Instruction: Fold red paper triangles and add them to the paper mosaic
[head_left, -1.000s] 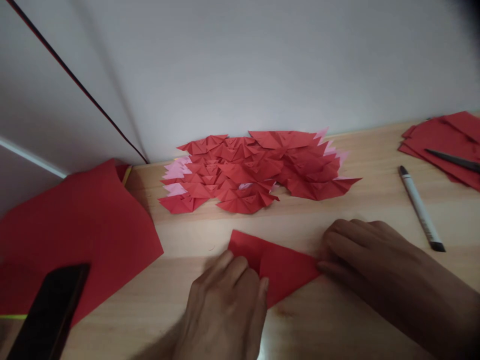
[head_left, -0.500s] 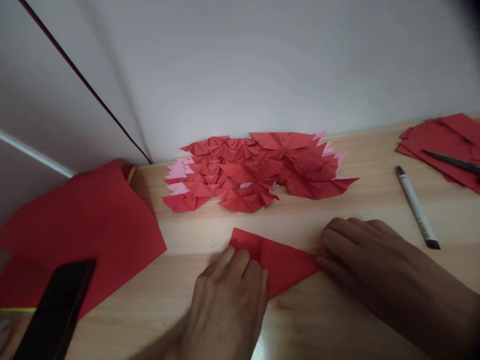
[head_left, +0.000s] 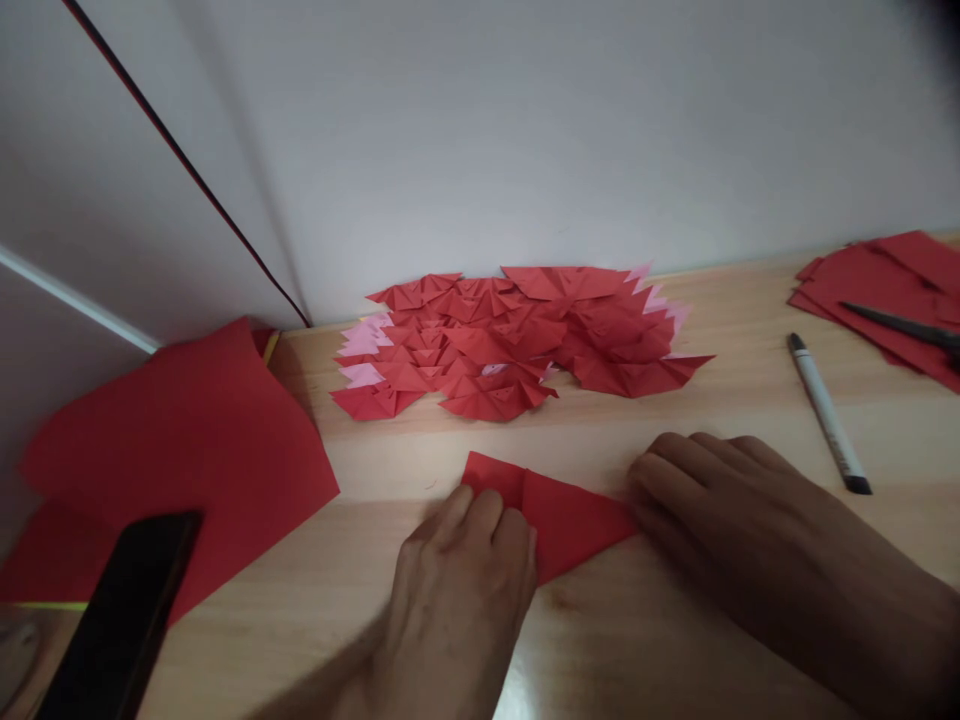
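Observation:
A folded piece of red paper point(head_left: 574, 515) lies on the wooden table between my two hands, with a crease running down it near its left part. My left hand point(head_left: 469, 580) is closed over the paper's left side, its fingers curled and the knuckles up; the fingertips are hidden. At the paper's pointed right end, my right hand point(head_left: 720, 510) is closed with its fingertips on the tip. Just beyond the paper spreads a pile of folded red and pink paper pieces point(head_left: 495, 335).
Large red paper sheets point(head_left: 187, 430) lie on the left, with a dark phone-like object point(head_left: 127, 610) on them. To the right are a grey-white marker with dark ends point(head_left: 829, 415), a stack of red paper point(head_left: 870, 285) and dark scissors point(head_left: 900, 325). A wall point(head_left: 510, 130) borders the table's back.
The view has shifted slightly. Both hands keep their places on the folded red paper, which looks a little flatter along its lower edge.

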